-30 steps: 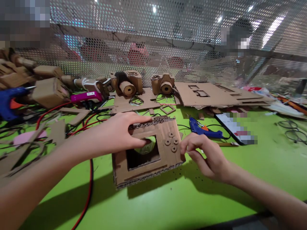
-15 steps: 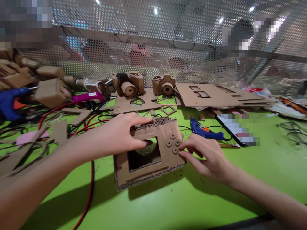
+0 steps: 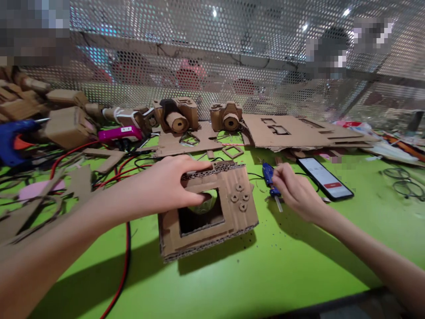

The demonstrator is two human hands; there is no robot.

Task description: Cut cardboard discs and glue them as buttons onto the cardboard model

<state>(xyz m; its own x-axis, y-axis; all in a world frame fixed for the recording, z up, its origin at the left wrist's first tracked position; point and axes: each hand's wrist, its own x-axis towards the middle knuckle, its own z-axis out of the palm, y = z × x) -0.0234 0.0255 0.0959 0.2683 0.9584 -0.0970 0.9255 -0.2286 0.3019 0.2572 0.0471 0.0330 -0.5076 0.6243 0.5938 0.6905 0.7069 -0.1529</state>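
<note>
My left hand (image 3: 179, 184) grips the top edge of a cardboard camera body (image 3: 244, 217), its thumb inside the rectangular cut-out. Something pale green shows through that opening. Several small round buttons with triangle marks (image 3: 239, 197) sit on the right of its face. To the right, my right hand (image 3: 299, 192) is closed around the handle of a small blue hot glue gun (image 3: 267, 173), nozzle pointing away from me. A clear glue stick (image 3: 278, 204) sticks out of its rear end. My fingers mostly hide the handle.
Two finished-looking cardboard cameras (image 3: 177, 115) stand at the back beside cut cardboard sheets (image 3: 259, 133). A phone (image 3: 325, 177) lies right of the glue gun. Left are a larger blue glue gun (image 3: 16, 137), a magenta device (image 3: 121, 134), cardboard scraps and red-black cables (image 3: 125, 257).
My right hand has left the camera's button side, moved right and taken hold of the blue glue gun, which has turned. The left hand keeps its grip on the camera body.
</note>
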